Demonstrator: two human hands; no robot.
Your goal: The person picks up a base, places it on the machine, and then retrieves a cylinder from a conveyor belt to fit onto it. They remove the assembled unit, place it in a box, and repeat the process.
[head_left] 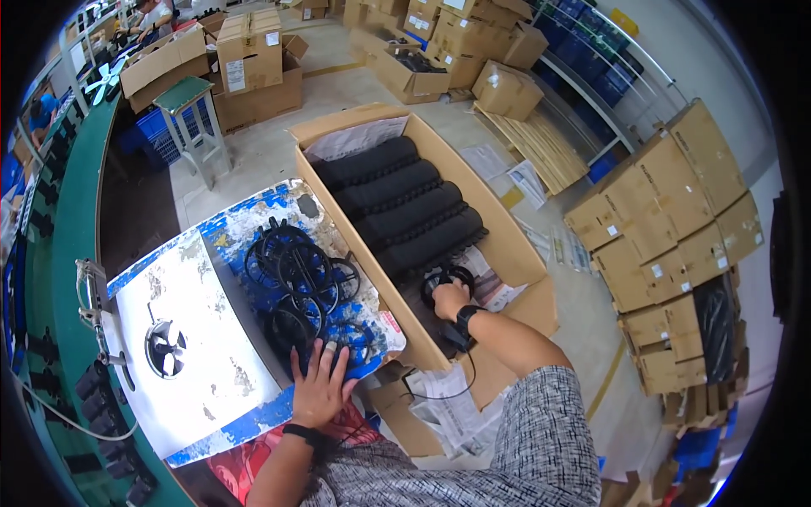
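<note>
My right hand [451, 300] reaches into the long open carton [507, 241], its fingers closed round black plastic rings [460, 275] at the near end. Beyond them, several rows of tightly stacked black rings [414, 207] fill the carton. My left hand [318, 395] rests with spread fingers on the near edge of a worn blue-and-white board [221, 228]. Just past its fingertips lies a loose pile of black ring-shaped parts with spokes [297, 269]. A white plate [190, 346] on the board has a round opening with a small white fan [169, 345] in it.
To the left runs a green workbench [72, 279] with several black parts. A green-topped stool [184, 97] stands beyond the board. Cartons [667, 211] are stacked at the right, others at the back. A wooden pallet [541, 148] lies past the carton. Another person [155, 15] is far left.
</note>
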